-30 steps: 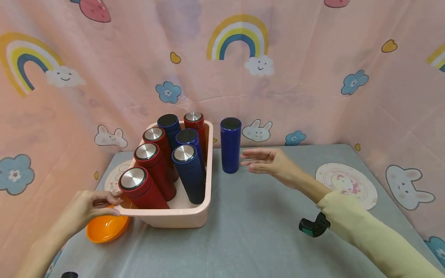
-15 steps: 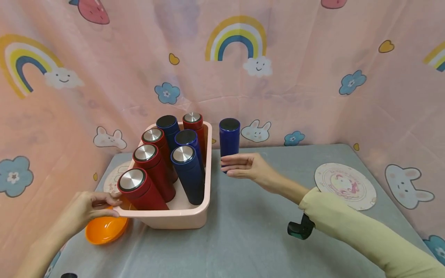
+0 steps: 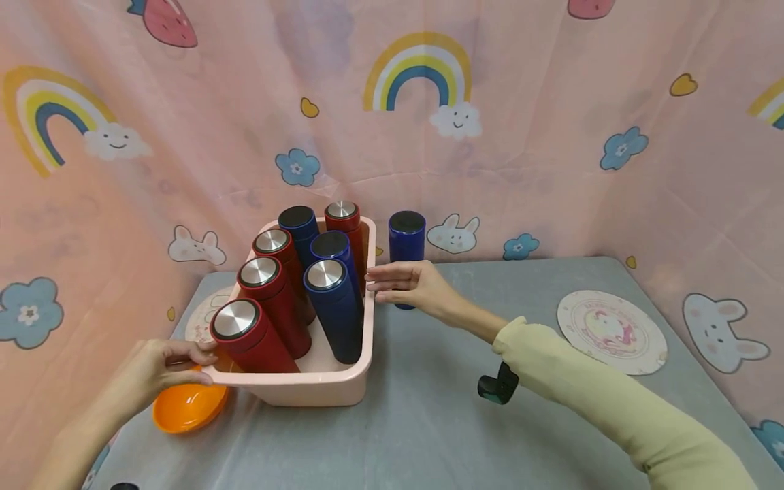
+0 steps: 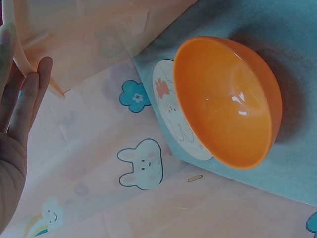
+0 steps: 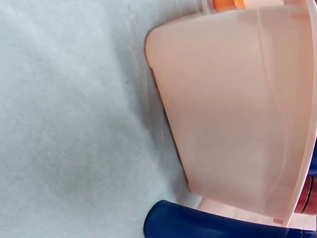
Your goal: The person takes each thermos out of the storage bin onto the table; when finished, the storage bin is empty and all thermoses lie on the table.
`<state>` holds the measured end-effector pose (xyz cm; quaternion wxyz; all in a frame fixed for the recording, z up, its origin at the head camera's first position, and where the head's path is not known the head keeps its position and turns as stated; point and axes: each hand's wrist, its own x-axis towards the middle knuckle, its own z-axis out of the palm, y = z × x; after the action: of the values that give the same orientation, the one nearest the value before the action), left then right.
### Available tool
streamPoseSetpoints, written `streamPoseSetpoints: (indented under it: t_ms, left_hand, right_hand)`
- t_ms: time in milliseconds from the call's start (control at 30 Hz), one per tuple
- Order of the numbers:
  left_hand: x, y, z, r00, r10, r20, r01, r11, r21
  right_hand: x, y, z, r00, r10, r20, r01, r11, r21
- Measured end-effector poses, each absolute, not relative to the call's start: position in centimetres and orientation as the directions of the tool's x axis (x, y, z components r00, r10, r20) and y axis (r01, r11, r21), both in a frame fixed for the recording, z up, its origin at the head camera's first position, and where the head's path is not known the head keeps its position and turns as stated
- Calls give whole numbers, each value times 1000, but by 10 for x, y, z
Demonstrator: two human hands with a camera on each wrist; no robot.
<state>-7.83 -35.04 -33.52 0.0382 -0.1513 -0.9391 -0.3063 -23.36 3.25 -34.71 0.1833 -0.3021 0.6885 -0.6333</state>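
Note:
A pink plastic tub (image 3: pixel 306 386) holds several insulated bottles, some red, some blue. My left hand (image 3: pixel 156 371) grips the tub's rim at the near left corner; in the left wrist view that hand (image 4: pixel 17 114) shows at the left edge. My right hand (image 3: pixel 410 287) is at the tub's right rim, fingertips right at the edge, fingers nearly straight. Behind it a dark blue bottle (image 3: pixel 407 238) stands upright on the table, its lower part partly hidden by the hand. Among the bottles inside are a leaning red bottle (image 3: pixel 260 344) and a blue bottle (image 3: pixel 337 313).
An orange bowl (image 3: pixel 190 408) sits by the tub's near left corner, below my left hand. A round printed mat (image 3: pixel 612 333) lies at the right on the grey cloth (image 3: pixel 441 422); another mat (image 3: pixel 205 316) is partly hidden behind the tub. A pink patterned curtain (image 3: pixel 527 150) rises behind.
My right hand has moved left, passing in front of the standing blue bottle to the tub's right rim. The left hand has stayed on the tub.

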Motion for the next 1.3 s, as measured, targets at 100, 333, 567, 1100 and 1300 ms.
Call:
streamPoseSetpoints:
  t_ms: [100, 333, 567, 1100, 1300]
  left_hand:
    - [-78, -349, -335, -953, 257, 162, 303, 772, 558]
    - [-78, -349, -334, -953, 259, 157, 301, 762, 573]
    - [-79, -350, -335, -946, 263, 190, 325, 753, 572]
    - [-79, -349, -334, -957, 250, 149, 289, 765, 575]
    - [-78, -349, -333, -958, 248, 142, 284, 767, 576]
  right_hand:
    - [-238, 28, -348, -758, -639, 131, -187, 20, -982]
    - [-242, 19, -347, -742, -655, 145, -187, -6, -982]
    - [-246, 14, -348, -728, -668, 155, -202, -7, -979]
    - [-252, -7, -346, -720, -678, 149, -223, 23, -975]
    - [-252, -16, -348, -722, -672, 165, -210, -14, -978]
